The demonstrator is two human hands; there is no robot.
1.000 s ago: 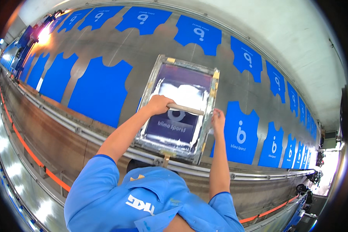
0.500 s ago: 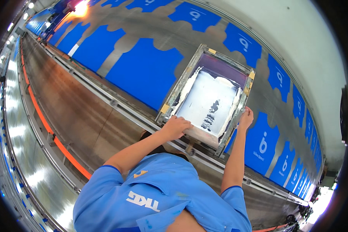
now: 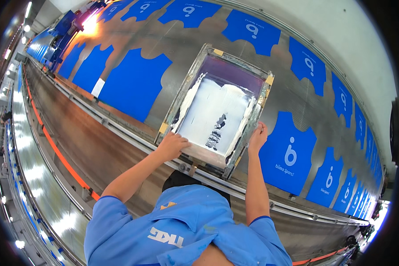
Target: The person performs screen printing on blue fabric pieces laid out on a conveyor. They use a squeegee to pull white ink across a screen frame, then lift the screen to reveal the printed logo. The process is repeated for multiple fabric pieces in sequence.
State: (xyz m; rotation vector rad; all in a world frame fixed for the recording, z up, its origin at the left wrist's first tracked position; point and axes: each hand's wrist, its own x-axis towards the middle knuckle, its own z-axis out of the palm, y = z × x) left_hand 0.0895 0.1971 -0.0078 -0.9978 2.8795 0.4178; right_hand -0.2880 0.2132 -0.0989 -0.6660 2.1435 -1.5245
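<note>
A screen printing frame (image 3: 184,91), worn and grey with yellow tape patches, lies tilted across the long table in front of me. White ink (image 3: 208,106) covers most of its mesh, with a dark streaky patch (image 3: 216,133) near the close end. Along that end runs a pale beige strip (image 3: 204,156) whose kind I cannot tell. My left hand (image 3: 174,146) is closed on the near left corner, its fingertips partly hidden. At the right side rail, my right hand (image 3: 257,136) is closed on the edge. A printed blue shirt panel (image 3: 303,137) lies just right of the frame.
Left of the frame lies a plain blue shirt panel (image 3: 135,80); several printed ones line the far side. A metal rail (image 3: 119,126) edges the table near me. At the far left, a machine (image 3: 65,33) glows orange. An orange rail (image 3: 53,146) runs behind the aisle.
The frame and both hands have moved left, uncovering more of the printed panel on the right. My view has shifted too. Both hands keep their hold.
</note>
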